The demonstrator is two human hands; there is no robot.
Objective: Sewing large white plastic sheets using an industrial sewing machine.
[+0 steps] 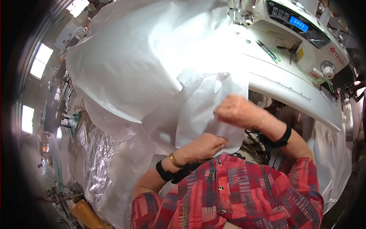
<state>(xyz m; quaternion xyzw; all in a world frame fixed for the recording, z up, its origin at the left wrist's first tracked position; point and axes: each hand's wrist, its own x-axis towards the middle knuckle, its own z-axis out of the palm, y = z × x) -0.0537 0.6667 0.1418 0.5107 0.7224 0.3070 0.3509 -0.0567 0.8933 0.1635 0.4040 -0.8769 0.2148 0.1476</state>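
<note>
A flap of white woven plastic sheet [194, 114] hangs over the table edge toward my lap. It joins a large pile of the same sheeting [118, 72] spread across the left and centre. My left hand [204, 147] lies at the flap's lower end, thumb and fingers closed on the sheet there. Above and to the right, my right hand [238, 112] is held over the flap with curled fingers, slightly blurred. Whatever it may pinch is hidden by the fingers.
A sewing machine [293, 26] with a lit display stands at the upper right. Small scissors [267, 51] with green handles lie on its bed, near a printed ruler [282, 86]. Crumpled clear plastic [101, 156] hangs at left; more sheeting [333, 156] drapes at right.
</note>
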